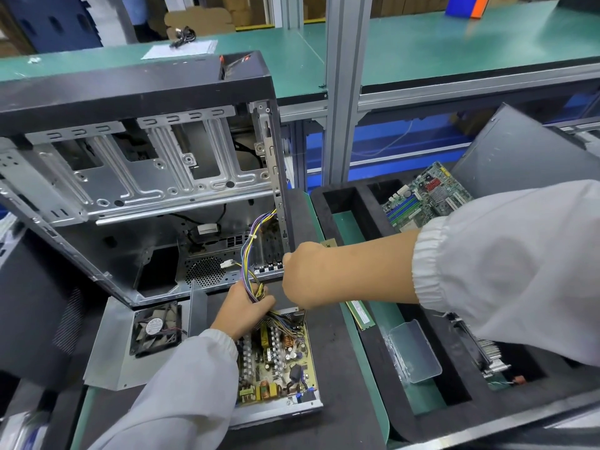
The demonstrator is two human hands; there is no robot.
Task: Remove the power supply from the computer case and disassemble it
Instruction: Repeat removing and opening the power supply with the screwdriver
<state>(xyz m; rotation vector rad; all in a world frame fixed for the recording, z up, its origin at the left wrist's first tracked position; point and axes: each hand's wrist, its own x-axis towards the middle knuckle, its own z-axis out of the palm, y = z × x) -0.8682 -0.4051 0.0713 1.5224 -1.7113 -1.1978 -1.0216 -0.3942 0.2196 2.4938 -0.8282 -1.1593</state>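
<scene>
Power supply point(279, 362): lid off, board bared, on the bench just below both hands — long axis running toward the person.
Left hand point(242, 308): gripping the wire bundle point(251, 254), which rises into the computer case point(146, 190).
Right hand point(305, 274): fisted just above, likely on a tool — nearer the case.

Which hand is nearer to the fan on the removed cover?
Left. The left hand grips the wire bundle just right of the fan. The right hand is farther right, by the case edge.
</scene>
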